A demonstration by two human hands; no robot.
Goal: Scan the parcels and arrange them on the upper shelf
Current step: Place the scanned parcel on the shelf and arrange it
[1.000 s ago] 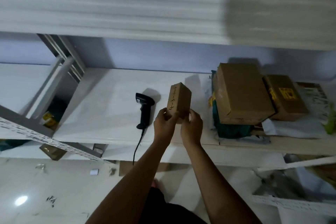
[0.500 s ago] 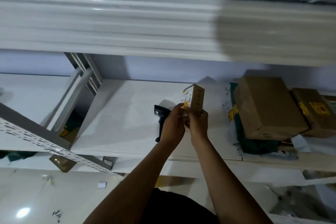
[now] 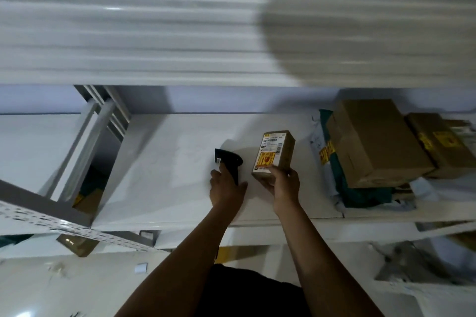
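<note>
Gripping the scanner (image 3: 230,163) by its handle with left hand (image 3: 226,189) on the white shelf (image 3: 164,175); holding small parcel (image 3: 275,153) by its base in right hand (image 3: 284,186), fingers curled round it, at 3 o'clock of the scanner, label turned upward, probably for the beam.

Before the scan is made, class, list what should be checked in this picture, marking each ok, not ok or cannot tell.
1. Left-hand grip round the scanner handle: ok.
2. Right-hand grip holds the small box: ok.
3. Barcode label facing up, uncovered: ok.
4. Scanner aimed at label: not ok, it points away.
5. Free space on upper shelf: cannot tell; only its front edge shows.
</note>
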